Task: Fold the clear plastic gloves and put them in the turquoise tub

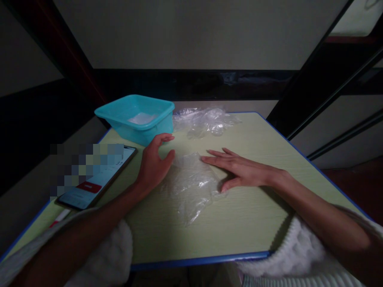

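Note:
A clear plastic bag (pixel 193 183), crumpled and thin, lies on the table between my two hands. My left hand (pixel 155 163) is at the bag's left side, thumb and fingers apart, holding nothing. Over the bag's right edge, my right hand (pixel 239 169) is spread with its fingers stretched out; a fingertip and the thumb reach the plastic. Behind my left hand stands a turquoise plastic basin (pixel 158 127) with something whitish (pixel 142 118) inside that I cannot make out.
More crumpled clear plastic bags (pixel 209 119) lie at the table's back edge. A phone (pixel 98 181) with a lit screen rests at the left, and a red-and-white item (pixel 61 216) is partly under my left sleeve. The pale table (pixel 233 231) has a blue edge; panels stand behind it.

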The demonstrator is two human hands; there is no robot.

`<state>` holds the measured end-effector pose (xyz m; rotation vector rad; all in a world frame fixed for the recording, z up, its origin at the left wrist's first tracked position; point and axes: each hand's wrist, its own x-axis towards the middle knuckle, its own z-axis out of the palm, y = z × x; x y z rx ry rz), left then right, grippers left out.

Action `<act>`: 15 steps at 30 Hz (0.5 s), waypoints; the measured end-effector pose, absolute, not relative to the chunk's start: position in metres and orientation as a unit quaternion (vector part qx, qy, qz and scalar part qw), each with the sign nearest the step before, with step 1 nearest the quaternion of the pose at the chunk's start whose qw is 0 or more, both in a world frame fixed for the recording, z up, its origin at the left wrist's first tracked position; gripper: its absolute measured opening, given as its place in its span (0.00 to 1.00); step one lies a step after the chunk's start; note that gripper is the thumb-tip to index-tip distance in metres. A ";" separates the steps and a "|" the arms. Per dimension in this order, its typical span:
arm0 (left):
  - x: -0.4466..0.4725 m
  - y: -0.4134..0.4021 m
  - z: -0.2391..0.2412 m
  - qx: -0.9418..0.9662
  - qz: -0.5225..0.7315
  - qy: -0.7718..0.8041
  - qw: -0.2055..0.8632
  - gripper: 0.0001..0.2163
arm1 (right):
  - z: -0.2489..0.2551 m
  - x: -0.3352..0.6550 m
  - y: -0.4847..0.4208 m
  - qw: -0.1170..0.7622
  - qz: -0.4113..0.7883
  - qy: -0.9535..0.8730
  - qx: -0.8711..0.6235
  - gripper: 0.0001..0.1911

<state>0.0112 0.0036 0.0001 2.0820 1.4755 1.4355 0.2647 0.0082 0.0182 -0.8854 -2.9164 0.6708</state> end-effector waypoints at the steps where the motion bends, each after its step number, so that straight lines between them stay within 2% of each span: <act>1: 0.011 0.004 0.000 0.706 0.491 0.499 0.105 0.12 | 0.018 0.266 0.009 0.007 0.217 -0.934 -0.283 0.46; 15: 0.004 0.009 0.000 0.671 0.554 0.480 0.112 0.11 | 0.019 0.269 0.007 -0.029 0.241 -0.920 -0.306 0.51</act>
